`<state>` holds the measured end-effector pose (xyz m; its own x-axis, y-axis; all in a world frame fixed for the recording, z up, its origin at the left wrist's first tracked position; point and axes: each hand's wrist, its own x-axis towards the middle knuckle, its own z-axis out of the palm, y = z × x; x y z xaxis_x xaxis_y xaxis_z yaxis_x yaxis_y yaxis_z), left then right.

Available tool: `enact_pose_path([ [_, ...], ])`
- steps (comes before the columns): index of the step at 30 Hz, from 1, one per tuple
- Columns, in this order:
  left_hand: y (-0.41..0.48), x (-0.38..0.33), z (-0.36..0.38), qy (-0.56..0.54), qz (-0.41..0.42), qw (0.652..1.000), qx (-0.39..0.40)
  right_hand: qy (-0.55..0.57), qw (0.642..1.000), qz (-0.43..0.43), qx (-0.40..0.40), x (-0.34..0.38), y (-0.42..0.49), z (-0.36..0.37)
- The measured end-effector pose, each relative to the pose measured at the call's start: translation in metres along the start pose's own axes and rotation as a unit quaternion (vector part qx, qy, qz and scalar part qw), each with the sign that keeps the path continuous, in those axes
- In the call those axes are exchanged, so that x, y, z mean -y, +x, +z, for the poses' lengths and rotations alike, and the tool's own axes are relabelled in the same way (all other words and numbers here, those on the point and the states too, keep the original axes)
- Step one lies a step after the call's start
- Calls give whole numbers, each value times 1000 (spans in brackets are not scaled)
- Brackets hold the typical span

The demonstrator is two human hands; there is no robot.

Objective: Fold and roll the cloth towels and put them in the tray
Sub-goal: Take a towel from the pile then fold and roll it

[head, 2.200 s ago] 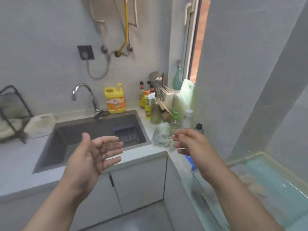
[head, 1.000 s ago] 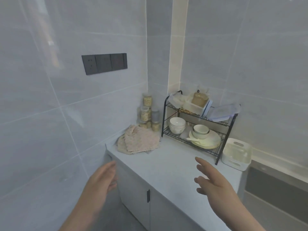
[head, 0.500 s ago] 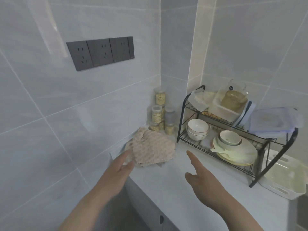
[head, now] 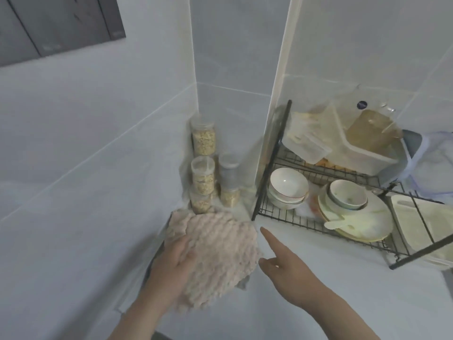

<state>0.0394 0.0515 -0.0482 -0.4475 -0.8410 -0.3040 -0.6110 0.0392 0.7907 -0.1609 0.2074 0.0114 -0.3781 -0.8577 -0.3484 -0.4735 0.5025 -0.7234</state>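
A pile of fluffy beige cloth towels (head: 215, 256) lies on the white counter (head: 318, 290) in the corner by the wall. My left hand (head: 175, 263) rests flat on the pile's left side, fingers spread, thumb pressing into the top towel; whether it grips the cloth is unclear. My right hand (head: 284, 263) hovers just right of the pile with the forefinger stretched toward its right edge, holding nothing. A white plastic tray (head: 416, 231) stands at the far right, partly behind the dish rack's frame.
A black wire dish rack (head: 318, 217) with bowls, plates and plastic containers stands right of the towels. Several clear jars (head: 203, 177) of grain are stacked in the corner behind the pile. Tiled walls close in at left and back.
The view swung from the sink to this corner and closed in. My left hand moved forward onto the towel pile; my right hand came up beside it.
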Motion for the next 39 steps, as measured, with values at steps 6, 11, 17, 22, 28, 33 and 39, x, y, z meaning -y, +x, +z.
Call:
enact_pose_path([
  [6, 43, 31, 25, 181, 60, 980, -47, -152, 986, -62, -24, -31, 80, 41],
  [11, 58, 42, 43, 225, 75, 963, -128, -214, 967, -120, -64, -65, 125, 84],
  [17, 69, 35, 50, 137, 153, 950, -234, -225, 950, -175, -128, -82, 134, 106],
  [22, 76, 31, 46, 128, 203, 944, -228, -229, 897, -296, -234, -81, 120, 109],
  [28, 42, 8, 44, 132, 406, 892, -150, -251, 740, -473, -407, -58, 64, 95],
  [33, -29, -35, 33, 53, 513, 856, 37, -279, 617, -535, -506, -32, -10, 84],
  [39, -90, -47, 28, 28, 501, 859, 105, -263, 604, -487, -574, -31, -91, 57],
])
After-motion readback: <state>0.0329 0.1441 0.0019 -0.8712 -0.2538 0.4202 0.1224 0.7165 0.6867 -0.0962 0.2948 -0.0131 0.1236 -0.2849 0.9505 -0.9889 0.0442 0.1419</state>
